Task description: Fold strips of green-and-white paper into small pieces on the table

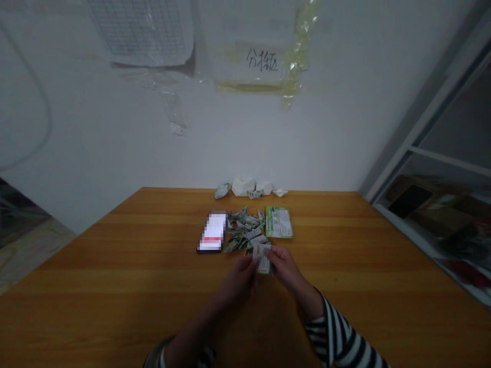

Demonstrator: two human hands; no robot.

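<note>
Between both hands is a small white-and-green printed packet (pixel 263 259), held above the near side of a loose pile. My left hand (pixel 242 272) pinches its left edge, and my right hand (pixel 283 265) grips its upper right with the thumb on top. Just beyond, the pile of similar green-and-white packets (pixel 245 227) lies heaped on the wooden table (pixel 153 286). A larger flat green-and-white packet (pixel 280 223) rests to the right of the pile. The print on the held packet is too small to read.
A phone (pixel 213 231) with a lit, blurred screen lies left of the pile. Along the table's back edge sit crumpled white papers or wrappers (pixel 244 187). Behind them rises a white wall with a taped sign (pixel 262 60). Shelving with boxes (pixel 425 204) stands at the right.
</note>
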